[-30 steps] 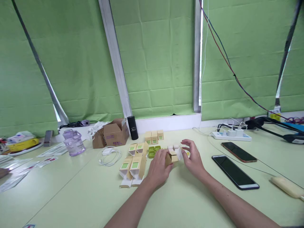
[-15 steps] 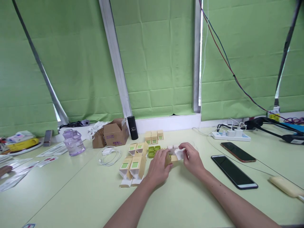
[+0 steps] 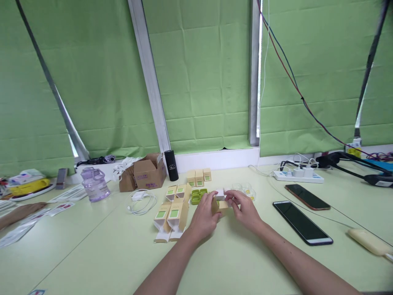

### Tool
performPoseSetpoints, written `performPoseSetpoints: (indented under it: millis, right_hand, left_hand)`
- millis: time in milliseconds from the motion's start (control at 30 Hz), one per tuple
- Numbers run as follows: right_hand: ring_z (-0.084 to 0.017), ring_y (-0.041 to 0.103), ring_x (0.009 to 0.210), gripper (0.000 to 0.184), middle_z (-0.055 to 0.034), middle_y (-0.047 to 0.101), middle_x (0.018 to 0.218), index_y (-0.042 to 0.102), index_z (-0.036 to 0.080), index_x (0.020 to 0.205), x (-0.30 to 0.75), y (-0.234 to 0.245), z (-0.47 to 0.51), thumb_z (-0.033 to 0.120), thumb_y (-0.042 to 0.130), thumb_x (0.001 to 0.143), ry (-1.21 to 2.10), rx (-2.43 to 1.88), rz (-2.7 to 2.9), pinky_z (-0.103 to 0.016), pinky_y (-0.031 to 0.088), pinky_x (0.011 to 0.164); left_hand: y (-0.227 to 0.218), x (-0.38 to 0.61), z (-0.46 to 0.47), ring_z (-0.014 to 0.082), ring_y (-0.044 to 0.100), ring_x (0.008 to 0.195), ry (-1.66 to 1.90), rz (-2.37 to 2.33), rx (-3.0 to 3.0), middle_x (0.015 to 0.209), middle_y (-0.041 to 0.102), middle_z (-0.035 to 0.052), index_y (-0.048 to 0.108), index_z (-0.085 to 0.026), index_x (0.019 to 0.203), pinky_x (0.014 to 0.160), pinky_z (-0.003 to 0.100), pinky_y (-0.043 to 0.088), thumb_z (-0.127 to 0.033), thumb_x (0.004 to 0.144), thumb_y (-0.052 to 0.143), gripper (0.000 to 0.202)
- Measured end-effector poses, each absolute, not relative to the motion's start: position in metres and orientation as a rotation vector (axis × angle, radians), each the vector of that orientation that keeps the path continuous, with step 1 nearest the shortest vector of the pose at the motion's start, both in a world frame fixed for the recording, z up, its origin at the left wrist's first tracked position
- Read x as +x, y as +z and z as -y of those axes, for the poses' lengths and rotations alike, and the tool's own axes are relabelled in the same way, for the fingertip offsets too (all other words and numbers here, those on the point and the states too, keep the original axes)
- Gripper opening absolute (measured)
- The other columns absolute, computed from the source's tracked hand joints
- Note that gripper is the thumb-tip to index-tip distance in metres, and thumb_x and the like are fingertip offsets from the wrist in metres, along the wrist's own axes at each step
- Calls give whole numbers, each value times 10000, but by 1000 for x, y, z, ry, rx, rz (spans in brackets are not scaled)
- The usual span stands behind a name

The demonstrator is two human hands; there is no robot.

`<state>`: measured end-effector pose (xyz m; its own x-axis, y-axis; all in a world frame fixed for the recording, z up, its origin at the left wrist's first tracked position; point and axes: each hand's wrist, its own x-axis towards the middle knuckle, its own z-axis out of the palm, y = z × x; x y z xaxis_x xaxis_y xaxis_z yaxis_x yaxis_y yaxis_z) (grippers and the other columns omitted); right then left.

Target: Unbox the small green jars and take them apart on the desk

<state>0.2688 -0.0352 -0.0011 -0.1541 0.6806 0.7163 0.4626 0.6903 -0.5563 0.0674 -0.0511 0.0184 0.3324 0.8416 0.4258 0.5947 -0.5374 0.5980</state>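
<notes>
Both of my hands meet on a small tan carton (image 3: pixel 221 203) with white flaps, held just above the pale green table (image 3: pixel 233 262). My left hand (image 3: pixel 205 217) wraps its left side. My right hand (image 3: pixel 244 208) pinches a flap on its right side. Several unfolded tan cartons with green windows (image 3: pixel 173 213) lie to the left. Green trays (image 3: pixel 198 196) sit just behind my left hand. Three closed small boxes (image 3: pixel 199 177) stand in a row farther back. Clear plastic pieces (image 3: pixel 245 189) lie behind my right hand.
Two phones (image 3: pixel 302 222) lie at right near a power strip (image 3: pixel 299 175) and cables. A brown cardboard box (image 3: pixel 147 172), a black cylinder (image 3: pixel 171 165), a coiled white cable (image 3: pixel 141 201) and a purple jug (image 3: pixel 95 184) stand at left. Another person's arm (image 3: pixel 18 213) rests at far left.
My right hand came in from open beside the carton and closed on its white flap, pressing it toward the box. The other person's arm reached further onto the table at left.
</notes>
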Motion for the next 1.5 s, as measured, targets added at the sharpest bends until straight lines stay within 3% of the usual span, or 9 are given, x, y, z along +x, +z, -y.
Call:
performPoseSetpoints:
  millis: [233,433,833,1133,1500]
  right_hand:
    - [-226,639,788,228,-31,656,851,611,250,1128,268,3,41,210,481,944,302,-950,1762,-355,514,724]
    - [-243,622,877,318,-14,662,851,589,250,1132,270,7,48,127,545,842,198,-888,1956,-426,468,878]
    - [-285,592,949,383,-80,652,1060,560,258,1198,269,9,49,202,640,828,78,-972,2063,-428,478,833]
    - [-244,603,912,148,-62,647,1004,625,232,1010,265,2,41,214,598,866,282,-1036,1879,-378,505,771]
    - [-229,603,859,99,-62,602,956,687,228,897,256,-3,40,290,610,895,436,-1020,1754,-360,513,717]
  left_hand:
    - [19,68,51,270,527,1261,1091,-1274,2161,1361,548,81,500,-293,1405,1063,418,441,-134,757,724,704]
    - [21,68,50,263,554,1210,1114,-1275,2154,1326,577,81,529,-274,1380,1067,425,441,-135,745,737,683]
    - [18,67,47,255,564,1192,1147,-1245,2158,1324,576,93,522,-259,1383,1048,421,471,-83,749,675,676]
    - [24,69,56,269,584,1148,1044,-1412,2353,1269,567,76,506,-299,1401,950,406,500,-190,789,729,660]
    - [17,72,58,295,560,1150,991,-1394,2817,1209,563,114,407,-273,1460,813,398,561,-70,819,565,691]
